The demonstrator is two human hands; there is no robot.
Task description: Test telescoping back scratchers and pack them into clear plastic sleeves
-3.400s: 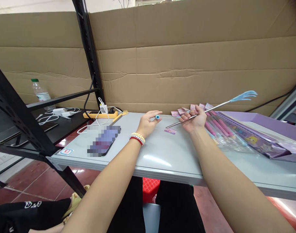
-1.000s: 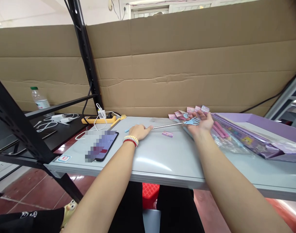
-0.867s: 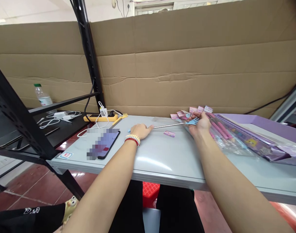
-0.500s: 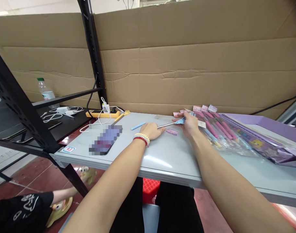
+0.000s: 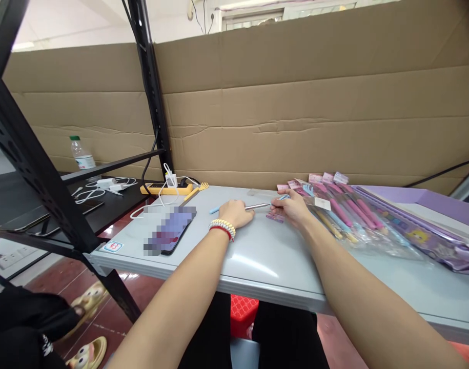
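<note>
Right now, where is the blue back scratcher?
In the head view, the blue back scratcher lies mid-table, held between the left hand and the right hand, right of the phone.

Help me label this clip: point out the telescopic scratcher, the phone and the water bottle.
telescopic scratcher [image 5: 258, 206], head view, metal rod between the hands.
phone [image 5: 171, 230], head view, screen middle.
water bottle [image 5: 83, 158], head view, label.
</note>
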